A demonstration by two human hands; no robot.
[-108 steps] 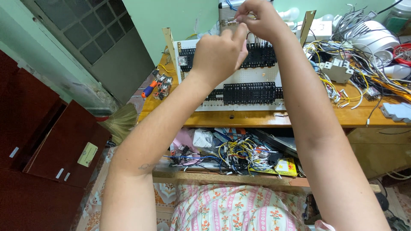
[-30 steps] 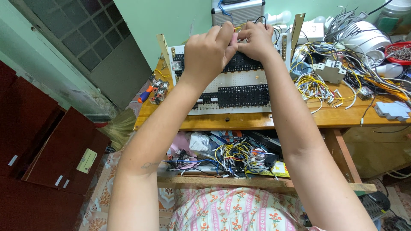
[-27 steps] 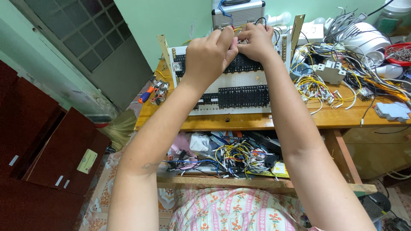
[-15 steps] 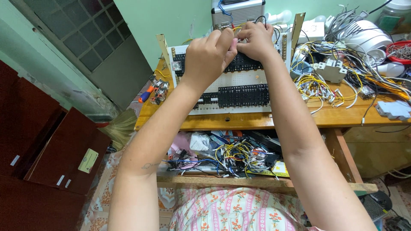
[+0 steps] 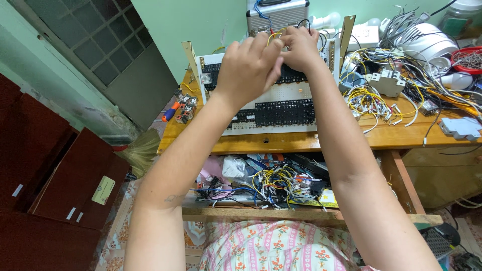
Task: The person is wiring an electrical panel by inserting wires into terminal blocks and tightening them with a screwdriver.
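Hands meet at the top of the white wiring panel (image 5: 281, 100). My left hand (image 5: 249, 65) curls with fingers pressed together near a yellow wire (image 5: 273, 36); my right hand (image 5: 299, 47) pinches by the upper black terminal row (image 5: 293, 75), though what it grips is hidden. I judge steady, small finger moves best, keeping the wire clear of the loose wire tangle (image 5: 381, 98) alongside.

White panel (image 5: 281, 95) with black terminal rows (image 5: 273, 113); yellow wire (image 5: 273, 35) at fingers; orange-brown wooden table (image 5: 281, 141); pale green wall (image 5: 201, 22); dark red cabinet (image 5: 55, 185); pink floral cloth (image 5: 271, 248).
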